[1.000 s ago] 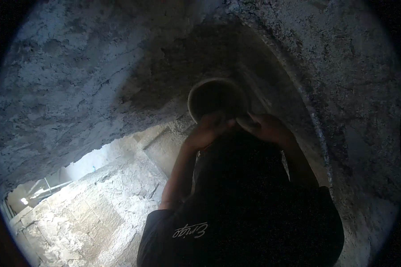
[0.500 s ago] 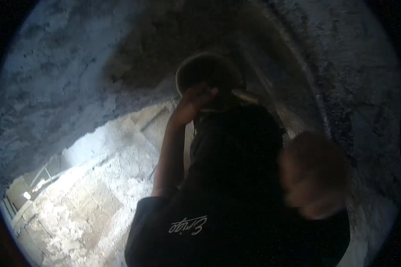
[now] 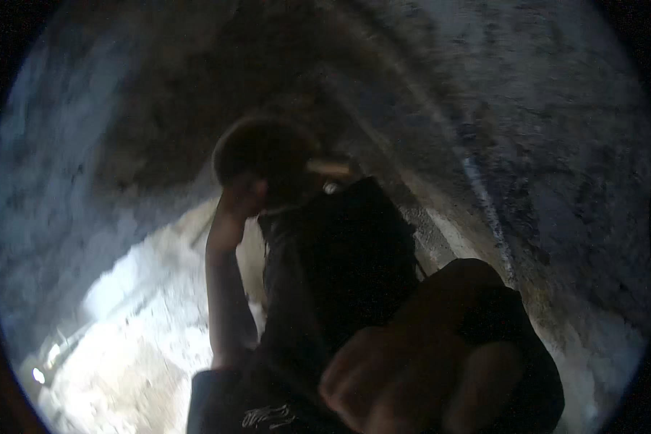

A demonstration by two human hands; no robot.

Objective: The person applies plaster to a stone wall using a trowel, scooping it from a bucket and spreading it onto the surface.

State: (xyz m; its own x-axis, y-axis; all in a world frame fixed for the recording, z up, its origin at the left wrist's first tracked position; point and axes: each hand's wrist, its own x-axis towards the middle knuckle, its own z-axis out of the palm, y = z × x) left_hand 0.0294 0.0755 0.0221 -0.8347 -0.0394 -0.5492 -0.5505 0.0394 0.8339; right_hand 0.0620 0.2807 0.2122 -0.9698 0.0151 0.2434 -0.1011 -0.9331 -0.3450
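Observation:
My left hand (image 3: 243,199) grips the near rim of a dark round pan (image 3: 267,148), with the thumb over its edge. On the pan's right side lies a pale stick-like piece (image 3: 330,168), perhaps a tool handle; its other end is lost in shadow. A small shiny spot (image 3: 330,188) shows just below it. My right hand (image 3: 419,362) is close in front of my dark shirt (image 3: 340,260), large and blurred. Its fingers are curled in, and anything inside them is hidden.
A rough grey wall (image 3: 58,152) with a dark patch rises ahead and curves around. A pale ridge (image 3: 488,210) runs down it on the right. Brightly lit, uneven ground (image 3: 145,325) with rubble lies at lower left, with a small bright light (image 3: 38,375) at its edge.
My right hand has come down and left, nearer the camera. The pan and my left hand now appear farther left and lower, as the whole view has shifted.

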